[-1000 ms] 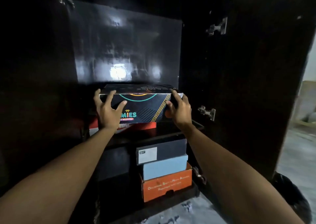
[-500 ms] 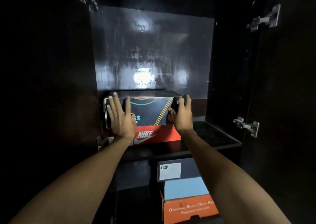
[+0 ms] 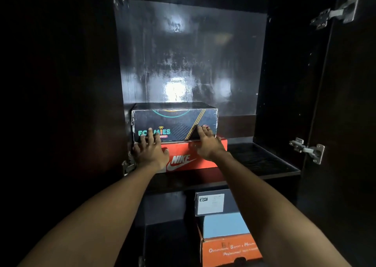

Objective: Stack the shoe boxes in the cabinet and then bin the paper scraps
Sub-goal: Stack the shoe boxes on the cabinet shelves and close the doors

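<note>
A dark navy shoe box (image 3: 175,120) with teal lettering sits on top of an orange Nike shoe box (image 3: 205,156) on the upper cabinet shelf (image 3: 264,165), at its left side. My left hand (image 3: 149,149) lies with straight fingers against the lower left front of the navy box. My right hand (image 3: 207,142) presses its straight fingers on the lower right front of that box, over the orange box's top edge. Neither hand grips anything.
On the lower shelf a dark box with a white label (image 3: 213,203), a light blue box (image 3: 223,226) and an orange box (image 3: 230,250) are stacked. Open cabinet doors with metal hinges (image 3: 307,149) flank both sides. The shelf's right half holds nothing.
The navy box went from held at its sides to resting deeper on the Nike box. Both hands slid down from its sides to its lower front face. The camera moved closer.
</note>
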